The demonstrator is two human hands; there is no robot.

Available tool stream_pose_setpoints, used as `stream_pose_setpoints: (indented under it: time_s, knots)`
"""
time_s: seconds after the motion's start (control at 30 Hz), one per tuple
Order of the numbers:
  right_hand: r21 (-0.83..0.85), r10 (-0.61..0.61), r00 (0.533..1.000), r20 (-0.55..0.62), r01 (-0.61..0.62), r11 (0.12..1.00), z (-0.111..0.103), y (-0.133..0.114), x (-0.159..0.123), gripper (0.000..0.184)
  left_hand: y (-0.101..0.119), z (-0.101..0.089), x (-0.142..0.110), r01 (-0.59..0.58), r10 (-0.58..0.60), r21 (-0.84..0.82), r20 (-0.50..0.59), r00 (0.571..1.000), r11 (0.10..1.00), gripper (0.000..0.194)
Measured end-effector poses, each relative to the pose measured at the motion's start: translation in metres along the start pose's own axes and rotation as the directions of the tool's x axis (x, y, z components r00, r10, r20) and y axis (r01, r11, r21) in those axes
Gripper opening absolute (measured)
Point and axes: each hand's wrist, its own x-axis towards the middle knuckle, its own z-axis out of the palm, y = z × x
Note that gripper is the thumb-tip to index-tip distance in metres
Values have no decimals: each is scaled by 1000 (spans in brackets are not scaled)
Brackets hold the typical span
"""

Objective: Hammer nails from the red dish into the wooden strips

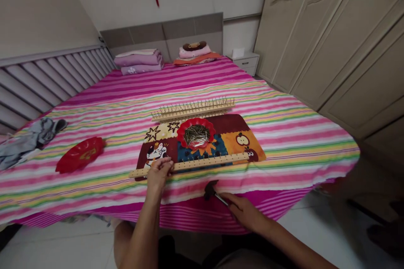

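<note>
My left hand [160,169] is closed in a pinch over the near wooden strip [214,161], at what looks like a small nail, mostly hidden by the fingers. Along that strip to the right of the hand, several nails stand in a row; its left end shows dark dots. My right hand [244,211] grips a hammer [211,190] by its handle, the dark head pointing left, just in front of the strip. Behind the strip, a red scalloped bowl [181,131] holds a heap of loose nails [197,135].
A patterned mat [251,134] lies under the bowl and strip. Farther back are wooden strips [195,110] bristling with nails. To the left are a red plate [80,155] and grey clothing [41,134]. Folded bedding [140,62] sits by the headboard [189,29]; a wardrobe [331,33] stands right.
</note>
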Motion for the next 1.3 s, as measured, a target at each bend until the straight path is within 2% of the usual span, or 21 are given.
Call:
stream_pose_setpoints:
  time_s: [0.13, 0.3, 0.57, 0.73, 0.83, 0.93, 1.03, 1.13, 1.2, 1.3]
  knots:
    - [-23, -3, 1000, -3, 3, 1000, 1, 2, -1, 48, -11, 9, 4, -27, 27, 96, -6, 1000, 995, 36]
    - [-36, -8, 1000, 5, 8, 999, -1, 0, -1, 50, -19, 10, 6, -100, 107, 195, -24, 994, 976, 32]
    - [-38, -10, 1000, 9, 11, 999, -1, -3, -1, 52, -23, 13, 1, -98, 110, 191, -55, 992, 977, 28]
    - [-32, -13, 1000, 24, 14, 999, -1, -9, -3, 50, -20, 15, -2, -136, 158, 335, -38, 987, 932, 22]
    - [-30, -20, 999, 27, 21, 999, -1, -26, -2, 49, -20, 14, -4, -154, 184, 418, -32, 982, 895, 20]
    - [-29, -41, 999, 5, 41, 999, -4, -55, 7, 48, -22, 14, -5, -193, 225, 460, -15, 974, 867, 21]
    - [-56, -120, 992, -46, 117, 991, -11, -90, 29, 48, -23, 14, -7, -227, 262, 482, -5, 965, 846, 19]
    - [-202, -214, 973, -80, 195, 960, -17, -115, 58, 49, -23, 16, -8, -236, 275, 490, -8, 961, 839, 16]
    - [-291, -233, 969, -77, 201, 935, -17, -123, 78, 47, -24, 17, -9, -235, 271, 478, -8, 963, 847, 16]
    - [-331, -227, 973, -52, 198, 923, -13, -123, 102, 47, -25, 17, -9, -238, 273, 463, -9, 962, 854, 18]
